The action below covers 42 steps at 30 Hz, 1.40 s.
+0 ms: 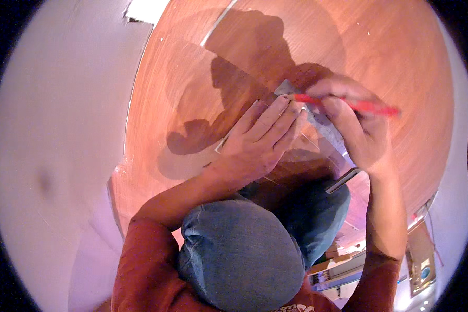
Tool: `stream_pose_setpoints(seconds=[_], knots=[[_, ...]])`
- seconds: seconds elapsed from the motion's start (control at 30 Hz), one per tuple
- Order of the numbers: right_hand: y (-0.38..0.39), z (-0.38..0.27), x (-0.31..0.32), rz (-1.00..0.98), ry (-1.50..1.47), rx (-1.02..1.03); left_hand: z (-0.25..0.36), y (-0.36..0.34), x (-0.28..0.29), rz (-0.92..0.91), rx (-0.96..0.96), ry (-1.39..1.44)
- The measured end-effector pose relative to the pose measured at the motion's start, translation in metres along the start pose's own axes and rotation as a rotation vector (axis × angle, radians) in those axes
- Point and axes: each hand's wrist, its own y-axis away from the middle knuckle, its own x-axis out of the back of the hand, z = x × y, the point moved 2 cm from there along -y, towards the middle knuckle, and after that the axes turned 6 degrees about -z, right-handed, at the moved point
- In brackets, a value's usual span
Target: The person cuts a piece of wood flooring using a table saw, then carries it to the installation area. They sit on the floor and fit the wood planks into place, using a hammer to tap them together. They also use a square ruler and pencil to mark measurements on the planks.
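Observation:
My left hand (260,138) lies flat, its fingers stretched out and pressing down on the wood-look boards. A pale edge of a thin piece (219,146) shows beside its thumb side; most of that piece is covered. In my right hand (361,119) a red pencil (309,99) is gripped, slanting with its tip end by my left fingertips. The pencil and right fingers are slightly blurred. Between the hands a flat grey metal blade (325,130) runs diagonally, partly hidden. Near my knee, a dark bar with a light edge (342,181) lies close to the blade's lower end; whether they join I cannot tell.
The reddish wood-look floor (400,57) spreads around me, with my shadow over its middle. A pale wall (62,104) stands along the left. My denim-covered knees (239,249) are close beneath my arms. Behind at the lower right are a shelf-like unit (343,270) and a brown panel (421,260).

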Motion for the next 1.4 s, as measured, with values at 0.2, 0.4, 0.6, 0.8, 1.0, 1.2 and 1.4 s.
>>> stream_pose_setpoints(seconds=[0.2,0.4,0.6,0.8,1.0,1.2,1.4], knots=[[-0.035,0.012,-0.011,-0.028,0.033,0.017,0.003,-0.001,0.005,0.041,0.055,0.081],[-0.035,0.020,-0.012,-0.010,0.053,0.009,0.003,-0.001,0.003,0.023,0.037,0.110],[-0.039,0.015,-0.011,-0.060,0.132,-0.031,0.001,-0.001,0.005,0.003,0.049,0.144],[-0.040,0.014,-0.012,-0.008,0.122,0.011,0.000,0.000,0.005,0.002,0.043,0.166],[-0.044,0.017,-0.010,-0.021,0.149,0.059,-0.001,0.002,0.005,-0.010,0.041,0.165],[-0.044,0.016,-0.008,-0.090,0.238,0.056,-0.001,0.002,0.003,0.016,0.046,0.169],[-0.036,0.016,0.005,0.093,0.214,0.068,-0.001,0.001,0.009,0.004,0.041,0.136]])
